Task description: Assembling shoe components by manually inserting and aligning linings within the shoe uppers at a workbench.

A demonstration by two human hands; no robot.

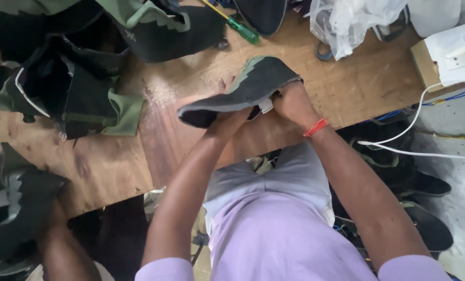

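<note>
Both my hands hold a black and green shoe upper (243, 91) above the near edge of the wooden table (357, 83). My left hand (227, 122) grips it from below, near its dark open end. At the other end, my right hand (292, 104) is closed on it, a red band on the wrist. A small white tag shows between the two hands.
A heap of black and green shoe uppers (71, 78) lies on the table's left. A green-handled screwdriver (237, 26), a clear plastic bag (352, 21) and a white power strip (456, 49) sit at the back. Another person's arm (55, 244) with an upper is lower left. More uppers lie on the floor at right.
</note>
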